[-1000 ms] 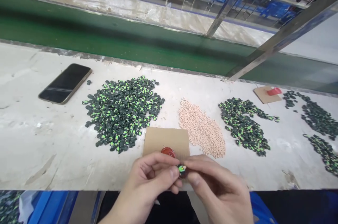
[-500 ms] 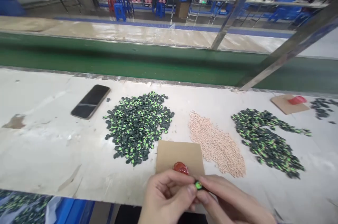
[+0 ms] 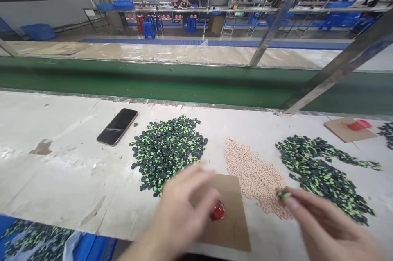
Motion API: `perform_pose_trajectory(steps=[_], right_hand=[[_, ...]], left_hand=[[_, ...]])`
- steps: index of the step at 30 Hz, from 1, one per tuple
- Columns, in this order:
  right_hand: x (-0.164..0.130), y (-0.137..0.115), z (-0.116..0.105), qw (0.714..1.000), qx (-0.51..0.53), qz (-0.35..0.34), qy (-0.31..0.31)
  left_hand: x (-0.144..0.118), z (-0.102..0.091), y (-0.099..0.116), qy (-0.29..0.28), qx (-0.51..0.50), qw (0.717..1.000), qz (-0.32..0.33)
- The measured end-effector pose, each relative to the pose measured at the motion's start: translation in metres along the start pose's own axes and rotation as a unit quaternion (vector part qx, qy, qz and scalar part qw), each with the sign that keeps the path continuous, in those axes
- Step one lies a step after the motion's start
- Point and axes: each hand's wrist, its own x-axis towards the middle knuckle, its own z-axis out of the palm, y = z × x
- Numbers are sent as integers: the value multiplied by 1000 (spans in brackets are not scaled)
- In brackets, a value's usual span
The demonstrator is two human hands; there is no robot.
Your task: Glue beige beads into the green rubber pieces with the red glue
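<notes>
My right hand (image 3: 325,220) pinches a small black-and-green piece (image 3: 283,194) between thumb and fingertips, over the lower end of a pile of tiny pale pink beads (image 3: 251,171). My left hand (image 3: 181,207) is blurred, its thumb and fingers apart with nothing visible between them. It hovers over the left part of a cardboard square (image 3: 236,228), close to the near edge of a heap of black-and-green pieces (image 3: 168,146). Beside my left thumb, a glossy red blob or shallow red dish (image 3: 217,211) sits on the cardboard, partly covered.
A second black-and-green heap (image 3: 322,175) spreads at the right. Behind it, a red cup (image 3: 360,125) rests on another cardboard piece (image 3: 340,130). A phone (image 3: 117,127) lies at the left. A green belt (image 3: 138,85) and a slanted metal post (image 3: 331,64) stand beyond the table.
My hands, together around one small piece before, have separated. The right hand carried the piece rightward to the beads; the left let go and moved toward the left heap. The view tilted up slightly.
</notes>
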Motion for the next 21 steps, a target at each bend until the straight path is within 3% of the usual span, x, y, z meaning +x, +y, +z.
perform_pose_trajectory(steps=[1, 2, 5, 9, 14, 18, 21], right_hand=[[15, 7, -9, 996, -83, 17, 28], [30, 15, -17, 984, -155, 15, 90], [65, 34, -35, 967, -235, -17, 99], [84, 55, -40, 960, -259, -60, 90], [82, 62, -35, 948, -276, -143, 63], [63, 44, -13, 943, -252, -215, -37], [48, 29, 8, 933, -235, -245, -116]], left_hand=[[12, -14, -8, 68, 163, 984, 30], [24, -27, -17, 97, 217, 971, 18], [49, -52, -41, 114, 274, 955, -2], [56, -56, -53, 110, 275, 955, 9], [58, -57, -53, 135, 241, 961, -2], [55, -60, -46, 148, 209, 966, -28], [46, -61, -39, 157, 116, 977, -81]])
